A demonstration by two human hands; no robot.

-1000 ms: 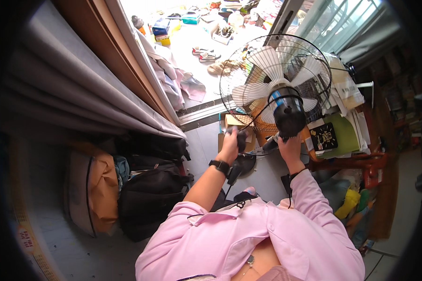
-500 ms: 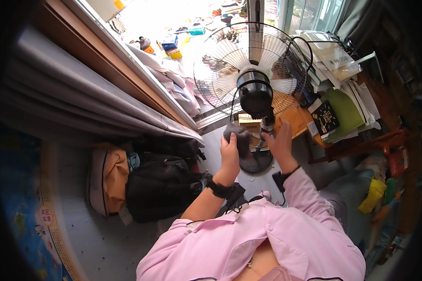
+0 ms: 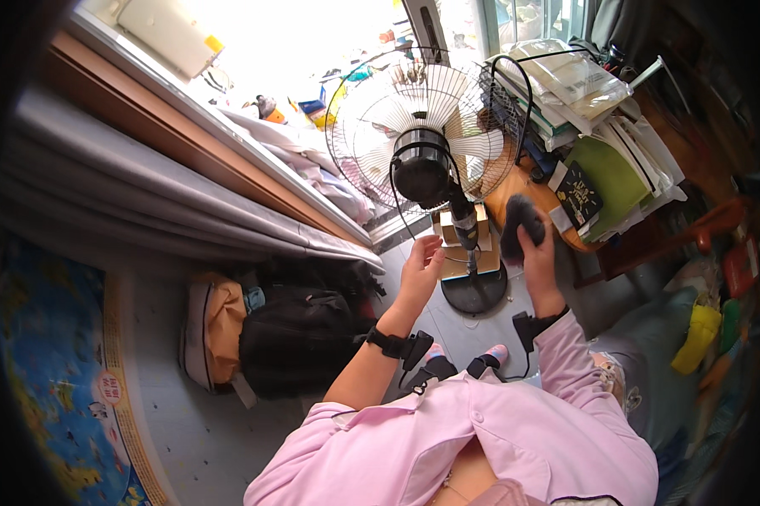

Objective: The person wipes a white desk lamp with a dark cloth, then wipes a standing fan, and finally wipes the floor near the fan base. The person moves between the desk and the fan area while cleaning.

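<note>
A dark grey, soft-looking cloth (image 3: pixel 523 228) is in my right hand (image 3: pixel 539 257), thumb across its near side. It stands out to the right of the fan's pole. My left hand (image 3: pixel 420 266) is raised just left of the pole, holding nothing, its fingers loosely bent and apart. Between and beyond my hands stands a black pedestal fan (image 3: pixel 422 164) with its motor housing toward me, pale blades and a wire cage. Its round base (image 3: pixel 474 291) rests on the floor. Dark bands with small boxes are strapped to both wrists.
A black backpack (image 3: pixel 300 337) and a tan bag (image 3: pixel 221 329) lie on the floor at left, below a grey curtain (image 3: pixel 144 185). Papers and folders (image 3: pixel 620 177) pile on a wooden desk at right. Cardboard boxes (image 3: pixel 456 232) sit behind the fan's pole. A map (image 3: pixel 59 363) lies far left.
The grey cloth has passed from my left hand to my right hand, which has moved right with it. The left hand is now without it. The view has shifted slightly.
</note>
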